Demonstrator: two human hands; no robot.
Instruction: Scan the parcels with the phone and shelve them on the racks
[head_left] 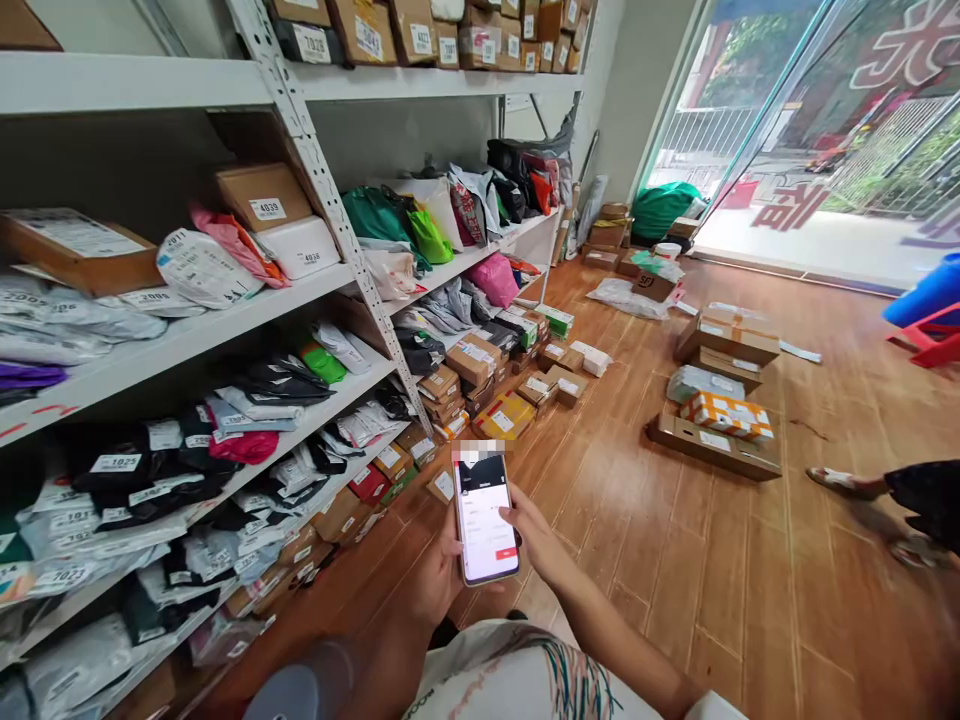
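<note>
Gripping the phone (487, 530) beside the shelves (172, 346), our left hand (439, 570) angles the screen (478, 510) toward us, presumably for reading. Our right hand (536, 538), thumb at its edge, seems placed for tapping; whether it also grips, we cannot tell.

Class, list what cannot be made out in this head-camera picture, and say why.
In the head view:
Smartphone: most screen text is too small and blurred; pixelation covers its top edge.
Left hand: some fingers hidden behind the smartphone.
Other person: mostly cut off by the right edge.
Grey-blue round object: cut off by the bottom edge, identity unclear.
</note>
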